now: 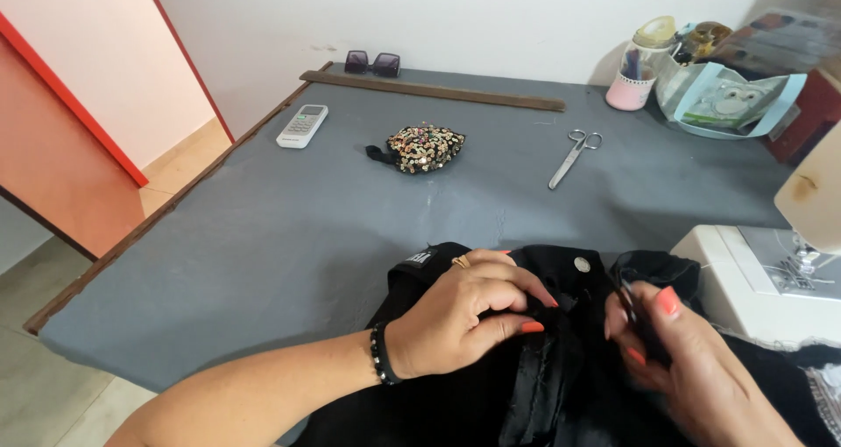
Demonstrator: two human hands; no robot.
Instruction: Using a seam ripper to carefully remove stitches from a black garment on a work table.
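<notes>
Both hands (561, 333) on black garment (561, 386); table's near edge.

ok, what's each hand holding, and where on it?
Left hand pinches a fold of the black garment near its metal button. Right hand grips a small dark tool; where exactly cannot be told.

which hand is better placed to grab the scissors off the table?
Right, probably. The scissors lie up-table on the right hand's side. The left hand pinches the black garment, farther off. Both hands are busy with the fabric, though.

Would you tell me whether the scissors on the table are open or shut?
Shut: the scissors lie flat on the grey table, blades together in one line.
</notes>
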